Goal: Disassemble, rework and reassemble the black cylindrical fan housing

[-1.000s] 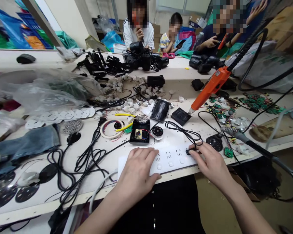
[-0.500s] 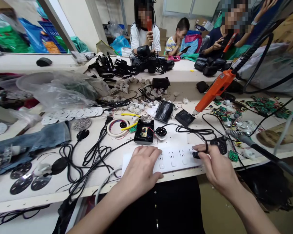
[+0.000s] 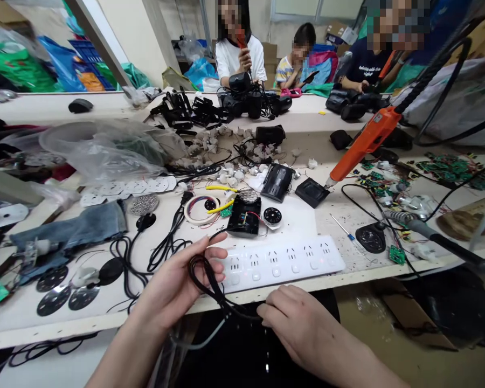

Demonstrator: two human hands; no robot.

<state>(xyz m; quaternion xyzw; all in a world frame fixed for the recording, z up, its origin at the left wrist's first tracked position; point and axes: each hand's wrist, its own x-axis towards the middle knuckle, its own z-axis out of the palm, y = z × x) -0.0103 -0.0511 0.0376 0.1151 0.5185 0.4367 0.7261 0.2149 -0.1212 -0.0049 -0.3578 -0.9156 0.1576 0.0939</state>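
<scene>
A looped black power cord (image 3: 212, 285) lies in my left hand (image 3: 178, 280), with the thumb and fingers curled around its coils. My right hand (image 3: 303, 326) is closed on the same cord at the table's front edge, and the cord's end is hidden in its fingers. Just behind both hands lies a white power strip (image 3: 275, 264) with several sockets, none holding a plug. Past the strip sits an open black housing (image 3: 244, 218) with wires inside. Beside it, a round black disc (image 3: 272, 216) with holes is joined to it by wires.
An orange electric screwdriver (image 3: 364, 143) hangs at the right, its tip by a black cover (image 3: 312, 192). A screwdriver (image 3: 343, 229) and a soldering iron (image 3: 428, 231) are nearby. Green circuit boards (image 3: 448, 172) pile up at right. People sit across the table.
My right hand has left the strip's right end, where a black plug was, and moved left and down. My left hand has lifted off the strip and now holds the looped cord.
</scene>
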